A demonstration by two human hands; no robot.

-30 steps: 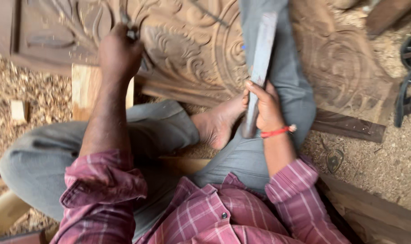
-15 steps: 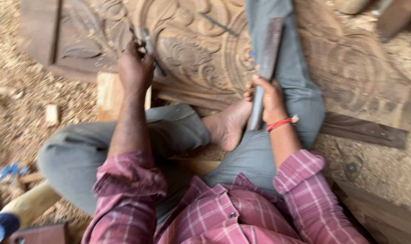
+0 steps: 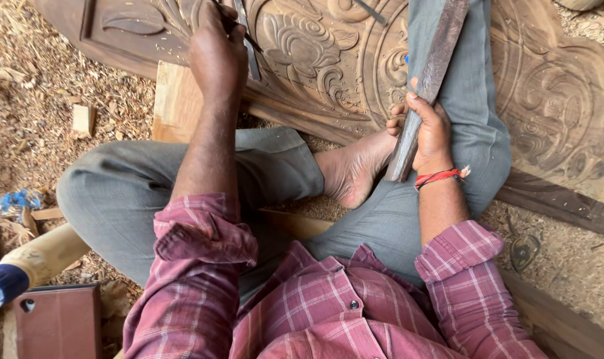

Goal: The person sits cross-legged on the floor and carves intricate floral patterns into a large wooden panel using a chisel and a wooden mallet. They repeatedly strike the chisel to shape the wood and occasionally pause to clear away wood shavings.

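Where the left hand closes on the chisels, most of each tool is hidden; only thin metal shanks show below the fist, tips on the carved panel, top ends cut off by the frame edge; how many tools, can't tell. Right hand grips a long dark wood bar near its lower end, bar tilted up over the grey trouser leg, upper end out of frame. Panel: brown, w/ floral scrolls & rings, lying on the sawdust floor, partly under the leg; pale block props its near edge; bare foot just beside the bar.
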